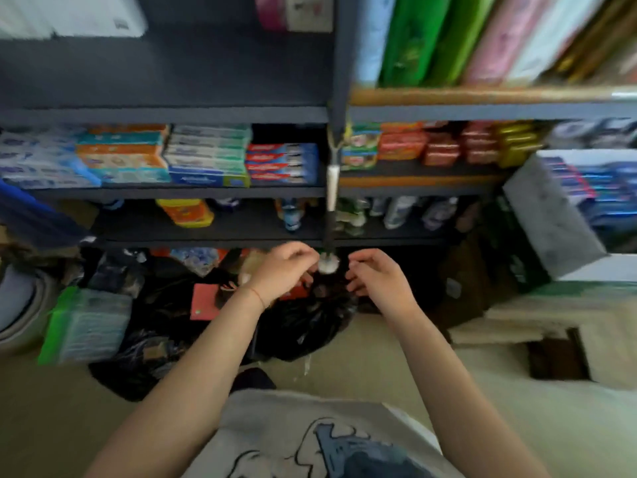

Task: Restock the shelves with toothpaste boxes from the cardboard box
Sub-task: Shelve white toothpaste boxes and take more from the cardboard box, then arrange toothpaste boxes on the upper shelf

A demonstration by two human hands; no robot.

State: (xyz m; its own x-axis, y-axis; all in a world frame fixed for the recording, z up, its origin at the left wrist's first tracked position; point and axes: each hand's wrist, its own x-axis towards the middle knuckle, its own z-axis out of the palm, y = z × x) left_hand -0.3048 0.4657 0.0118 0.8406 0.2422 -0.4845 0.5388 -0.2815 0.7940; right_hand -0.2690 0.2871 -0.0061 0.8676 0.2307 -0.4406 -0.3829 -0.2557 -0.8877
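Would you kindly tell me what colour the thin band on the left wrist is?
The wrist band is reddish-orange, shown in the head view.

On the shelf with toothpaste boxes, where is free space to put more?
A dark gap sits above the low red-and-blue stack, between the taller green-white stack and the post. Leftward, the stacks nearly reach the shelf above. Both hands are empty, lower down.

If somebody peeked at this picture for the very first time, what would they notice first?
Probably the two bare hands in the middle, the left hand and the right hand, both empty with curled fingers, either side of a small whitish thing hanging from the shelf post. Next, the colourful stacks of toothpaste boxes on the dark shelf above them. Then the bright green packs standing at the top right.
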